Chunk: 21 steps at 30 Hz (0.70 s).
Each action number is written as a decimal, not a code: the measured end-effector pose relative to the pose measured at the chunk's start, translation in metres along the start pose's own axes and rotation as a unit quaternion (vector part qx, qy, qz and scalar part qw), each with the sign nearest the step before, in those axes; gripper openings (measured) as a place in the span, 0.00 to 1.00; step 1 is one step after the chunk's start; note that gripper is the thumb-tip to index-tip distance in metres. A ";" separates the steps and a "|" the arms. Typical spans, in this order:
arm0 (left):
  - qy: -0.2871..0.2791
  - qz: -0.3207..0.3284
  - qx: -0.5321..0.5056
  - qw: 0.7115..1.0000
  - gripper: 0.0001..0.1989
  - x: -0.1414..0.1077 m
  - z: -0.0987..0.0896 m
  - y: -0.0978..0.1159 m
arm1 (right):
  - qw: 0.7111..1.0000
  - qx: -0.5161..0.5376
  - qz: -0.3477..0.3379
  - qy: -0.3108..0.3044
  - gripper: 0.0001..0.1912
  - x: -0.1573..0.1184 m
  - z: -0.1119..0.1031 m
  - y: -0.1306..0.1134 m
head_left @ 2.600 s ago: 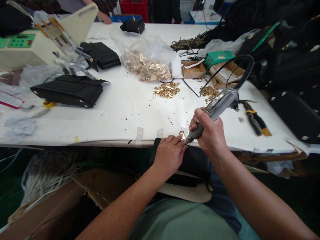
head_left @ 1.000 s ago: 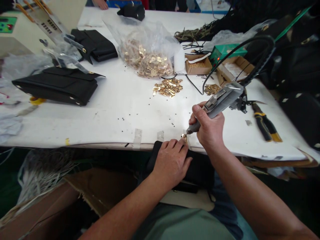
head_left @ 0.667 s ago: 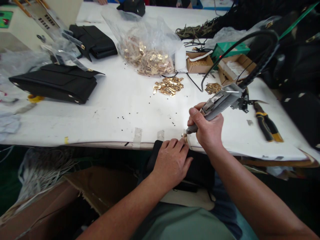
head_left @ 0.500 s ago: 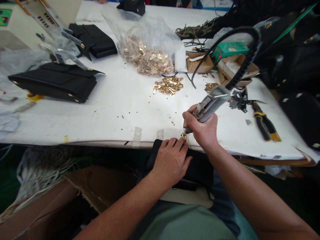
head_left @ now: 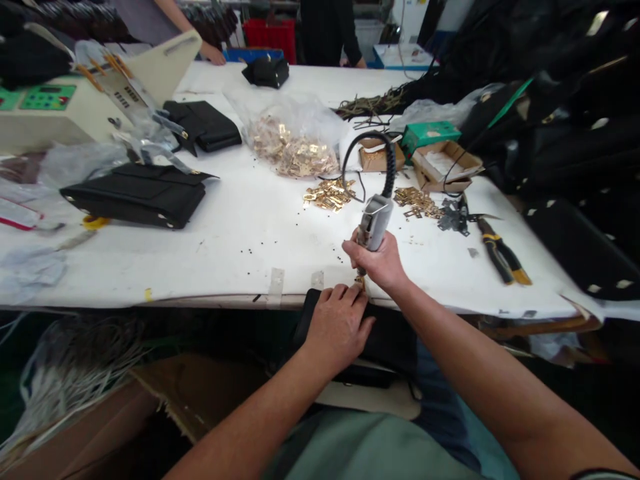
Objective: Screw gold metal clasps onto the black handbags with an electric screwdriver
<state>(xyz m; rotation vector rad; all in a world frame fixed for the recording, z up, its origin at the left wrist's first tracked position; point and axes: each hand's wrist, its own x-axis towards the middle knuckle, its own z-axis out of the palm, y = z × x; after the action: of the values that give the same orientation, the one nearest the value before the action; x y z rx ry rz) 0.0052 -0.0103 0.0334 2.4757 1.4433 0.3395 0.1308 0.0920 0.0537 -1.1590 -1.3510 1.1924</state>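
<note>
My right hand is wrapped round a grey powered screwdriver with a black cable looping up from its top. Its tip points down at a small gold metal fitting by the table's front edge. Beneath lies a black bag, partly over my lap and partly hidden by my hands. Flat across this bag rests my left hand, thumb apart and fingertips beside the fitting. Whether the tip sits in a screw is too small to tell.
Loose gold fittings lie before a clear plastic bag of more. Pliers, small cardboard boxes and a green box are to the right. Black bags stand left, near a machine. People are across the table.
The view has tilted up, showing more of the far side. The screwdriver stands more upright, with its cable loop now nearly above it. My left hand stays on the bag.
</note>
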 end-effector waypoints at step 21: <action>0.132 0.095 0.085 0.983 0.16 0.001 0.016 -0.014 | 0.965 0.176 0.006 0.192 0.26 -0.020 -0.085 -0.022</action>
<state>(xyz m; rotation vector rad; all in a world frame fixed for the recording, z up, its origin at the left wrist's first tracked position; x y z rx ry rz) -0.0001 -0.0043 0.0136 2.8030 1.3821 0.6292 0.2157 0.0783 0.0797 -1.0705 -0.8035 1.0918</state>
